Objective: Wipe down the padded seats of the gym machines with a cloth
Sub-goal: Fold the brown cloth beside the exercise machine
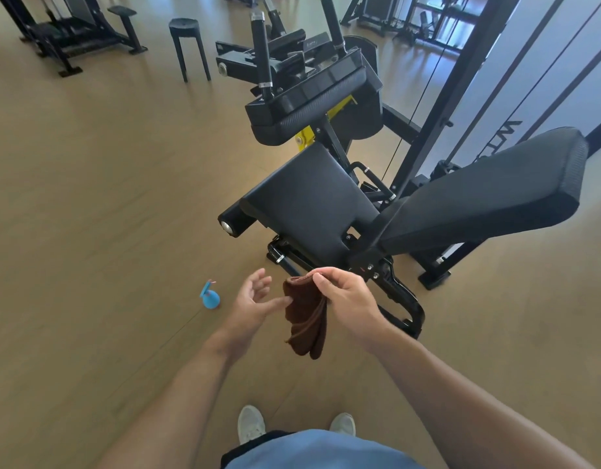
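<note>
Right hand [346,296] grip pinching brown cloth [305,319], left hand [258,299] released, fingertips touching it

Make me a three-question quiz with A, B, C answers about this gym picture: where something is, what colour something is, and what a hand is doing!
1. Where is the blue spray bottle?
A. On the padded seat
B. On the floor, to the left of the hands
C. On the black stool

2. What colour is the cloth?
A. Brown
B. White
C. Yellow

3. What is the right hand doing?
A. Resting flat on the seat
B. Hanging with nothing in it
C. Pinching the top of the cloth so it dangles

Answers:
1. B, the bottle stands on the wooden floor, apart from the machine.
2. A, the folded cloth is dark brown.
3. C, the fingers grip the cloth's upper edge and it hangs in the air, not yet on the padded seat; the left hand is open beside it, one fingertip reaching the cloth.
</note>
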{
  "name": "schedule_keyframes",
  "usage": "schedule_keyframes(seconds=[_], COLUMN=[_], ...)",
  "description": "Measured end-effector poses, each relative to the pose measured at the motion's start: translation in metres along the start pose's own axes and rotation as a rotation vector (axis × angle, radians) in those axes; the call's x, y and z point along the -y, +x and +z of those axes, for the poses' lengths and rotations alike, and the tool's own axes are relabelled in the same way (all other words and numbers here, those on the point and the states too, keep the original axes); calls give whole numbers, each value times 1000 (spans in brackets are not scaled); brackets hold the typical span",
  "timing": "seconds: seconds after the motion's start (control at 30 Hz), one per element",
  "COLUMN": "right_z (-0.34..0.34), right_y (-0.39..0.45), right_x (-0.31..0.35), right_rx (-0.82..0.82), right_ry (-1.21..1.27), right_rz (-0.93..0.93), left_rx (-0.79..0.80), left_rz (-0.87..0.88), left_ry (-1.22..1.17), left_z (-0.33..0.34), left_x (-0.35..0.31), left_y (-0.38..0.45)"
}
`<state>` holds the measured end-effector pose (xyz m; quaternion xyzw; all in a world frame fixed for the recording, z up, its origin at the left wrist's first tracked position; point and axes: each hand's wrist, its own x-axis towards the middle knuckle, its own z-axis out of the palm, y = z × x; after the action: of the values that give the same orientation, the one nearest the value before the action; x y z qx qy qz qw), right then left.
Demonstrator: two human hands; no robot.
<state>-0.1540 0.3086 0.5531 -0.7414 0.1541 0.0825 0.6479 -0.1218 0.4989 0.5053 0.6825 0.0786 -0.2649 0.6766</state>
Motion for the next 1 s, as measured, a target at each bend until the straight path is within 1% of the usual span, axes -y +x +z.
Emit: schedule_keyframes(seconds=[0.07, 0.1, 0.13, 0.27, 0.33, 0.43, 0.5, 0.6, 0.77, 0.83, 0.9, 1.0], right_z=[-8, -10, -12, -14, -11, -5, 0, 9, 14, 13, 13, 14], right_y=[7, 11, 15, 32, 37, 42, 45, 50, 63, 68, 73, 85], right_x=[10, 14, 17, 17, 13, 8, 8, 12, 18, 18, 14, 1], right_rx=[122, 153, 155, 0, -40, -65, -53, -17, -54, -58, -60, -38], right_ry=[9, 24, 38, 41, 15, -9, -39, -97, -208, -245, -274, -348], right_rz=[-40, -46, -47, -48, -45, -59, -85, -101, -70, -64, -50, 5], left_rx=[223, 288, 294, 127, 85, 105, 97, 39, 143, 210, 263, 214], left_rz=[-71, -58, -23, 109, 124, 90, 84, 165, 269, 273, 248, 219], left_ry=[-16, -32, -67, -182, -114, -38, -4, 121, 427, 590, 705, 805], left_z=[-17, -21, -23, -19, -16, -18, -19, -21, -38, -43, -42, -34], left_x=[-1, -3, -5, -14, -21, -26, -25, -26, -34, -40, -47, -55], left_y=[7, 9, 12, 19, 21, 24, 29, 38, 59, 70, 81, 103])
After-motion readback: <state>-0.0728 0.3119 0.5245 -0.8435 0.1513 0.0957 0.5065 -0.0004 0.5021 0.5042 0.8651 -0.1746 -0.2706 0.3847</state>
